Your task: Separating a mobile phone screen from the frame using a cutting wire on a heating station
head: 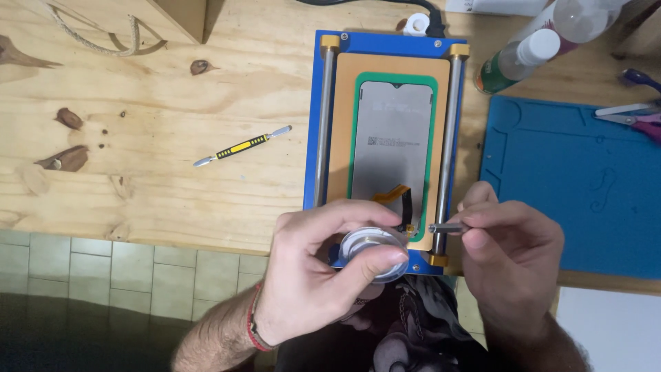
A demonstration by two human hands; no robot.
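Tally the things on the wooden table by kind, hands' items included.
Bottles: 2
Pry tool, yellow-black: 1
Blue mat: 1
Blue plate with phone screen: 1
Scissors: 1
Round spool, left hand: 1
Metal tool, right hand: 1
Total: 8

Table point(138, 138): plate point(389, 55) at centre, screen point(392, 138) lying on it. Spudger point(241, 147) left of plate; mat point(578, 186) right, scissors point(637, 118) on its far edge. Bottles point(530, 48) behind mat. Left hand point(317, 275) with spool point(375, 253) and right hand point(513, 251) with tool point(447, 227) at plate's near end.
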